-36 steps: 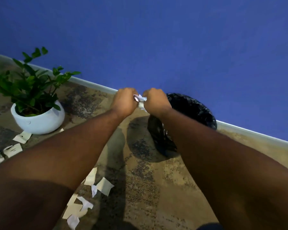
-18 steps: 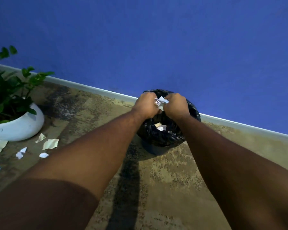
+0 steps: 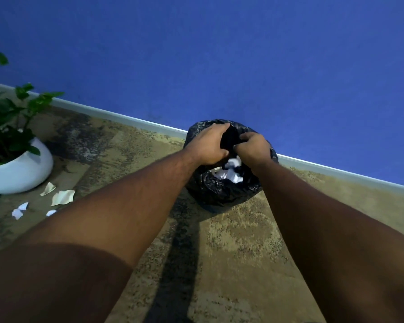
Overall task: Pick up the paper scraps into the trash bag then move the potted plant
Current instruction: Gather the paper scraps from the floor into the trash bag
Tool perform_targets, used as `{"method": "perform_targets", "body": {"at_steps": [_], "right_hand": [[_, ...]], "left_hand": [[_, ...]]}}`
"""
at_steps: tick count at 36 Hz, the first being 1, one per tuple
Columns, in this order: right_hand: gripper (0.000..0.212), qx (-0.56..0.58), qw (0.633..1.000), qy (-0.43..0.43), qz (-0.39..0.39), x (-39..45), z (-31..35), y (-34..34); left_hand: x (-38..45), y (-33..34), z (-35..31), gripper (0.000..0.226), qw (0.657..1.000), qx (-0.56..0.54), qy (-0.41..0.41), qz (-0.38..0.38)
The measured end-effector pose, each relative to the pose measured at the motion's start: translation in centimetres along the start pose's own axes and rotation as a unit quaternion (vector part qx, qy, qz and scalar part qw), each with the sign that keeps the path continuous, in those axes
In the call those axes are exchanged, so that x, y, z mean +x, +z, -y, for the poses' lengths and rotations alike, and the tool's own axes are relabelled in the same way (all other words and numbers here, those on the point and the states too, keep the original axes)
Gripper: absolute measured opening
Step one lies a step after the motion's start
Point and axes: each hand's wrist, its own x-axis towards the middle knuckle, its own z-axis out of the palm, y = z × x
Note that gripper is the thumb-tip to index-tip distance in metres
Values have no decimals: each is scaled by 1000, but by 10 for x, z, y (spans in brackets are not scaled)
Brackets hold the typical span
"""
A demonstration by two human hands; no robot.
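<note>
- Hovering over the mouth of the black trash bag [image 3: 222, 190], both hands are side by side, almost touching at the knuckles
- Left hand [image 3: 209, 145]: its fingers are bent loosely downward with nothing visible between them, so it reads as relaxed and empty, most likely placed to let paper drop straight in
- Right hand [image 3: 252, 148]: its fingers curl down toward the bag's opening; whether they pinch the plastic, hold a last scrap or hold nothing I cannot tell, as the fingertips are turned away from the camera
- Crumpled white paper [image 3: 231, 172] lies inside the bag, just below the two hands
- More paper scraps [image 3: 62, 197] lie on the mottled brown carpet [image 3: 231, 241], well apart from the bag and just beside the potted plant [image 3: 14, 145], so the clearing step looks unfinished
- That plant, in its white bowl-shaped pot, stands at the left edge near the grey skirting board [image 3: 126, 118] below the blue wall [image 3: 219, 54]; it is cut off by the frame, as are some scraps
- How full the bag is stays hidden by the hands and dark folds
</note>
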Motion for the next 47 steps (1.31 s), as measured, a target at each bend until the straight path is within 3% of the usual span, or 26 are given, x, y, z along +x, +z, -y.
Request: {"method": "perform_targets", "body": {"at_steps": [3, 11, 17, 21, 28, 35, 36, 38, 40, 47], "right_hand": [[41, -24, 999, -21, -32, -2, 9, 5], [27, -103, 972, -198, -70, -18, 66, 41], [25, -144, 928, -341, -35, -39, 111, 93], [25, -196, 903, -382, 25, -51, 129, 132], [43, -316, 869, -331, 191, -65, 123, 191], [54, -374, 828, -245, 339, -58, 97, 224], [49, -370, 826, -241, 349, -57, 92, 228], [20, -365, 825, -235, 361, -55, 80, 237], [16, -359, 827, -223, 372, -52, 67, 248], [64, -379, 814, -159, 411, -45, 35, 279]], "left_hand": [[-5, -9, 10, 73, 999, 5, -1, -47], [-33, -32, 54, 48, 987, 10, -41, -152], [-71, -42, 104, 41, 987, 29, -78, -136], [-104, -48, 140, 47, 985, 42, -129, -107], [-160, -57, 214, 54, 967, 86, -238, -1], [-191, -61, 276, 67, 947, 134, -280, 76], [-193, -60, 283, 71, 946, 137, -281, 86], [-197, -59, 296, 80, 941, 146, -284, 112], [-203, -58, 310, 87, 931, 161, -298, 140], [-225, -55, 356, 124, 912, 212, -310, 166]]}}
